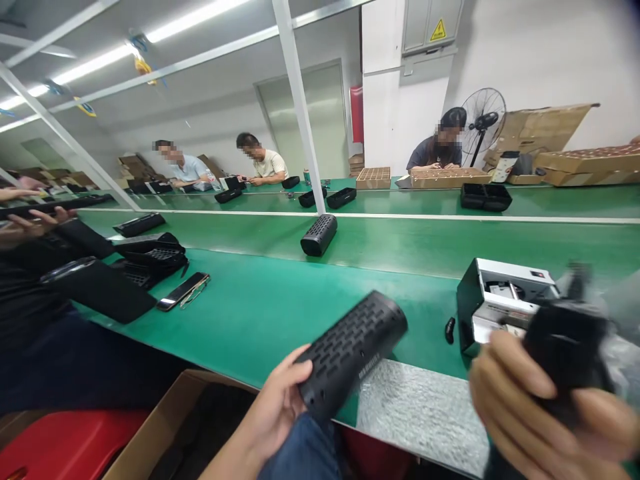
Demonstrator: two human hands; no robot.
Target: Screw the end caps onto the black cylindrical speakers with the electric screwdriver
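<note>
My left hand (285, 407) is closed round the lower end of a black perforated casing (355, 343), which is tilted up to the right above the front edge of the green bench. Slots cover its top face, and faint pale lettering runs along its side. At the lower right, my right hand (545, 413) grips a black blocky object (565, 347) with a narrow part sticking up from it. Motion blurs both, so the object's kind does not show. Behind this hand stands an open white-and-black box (505, 300). Beside the box lies a small black piece (450, 330).
A sheet of silvery wrap (420, 407) lies at the bench's front edge. Another black casing (319, 235) rests farther back on the green surface (250, 293). A phone (183, 291) is to the left, near a co-worker's hands (35, 227). Several people sit across the bench.
</note>
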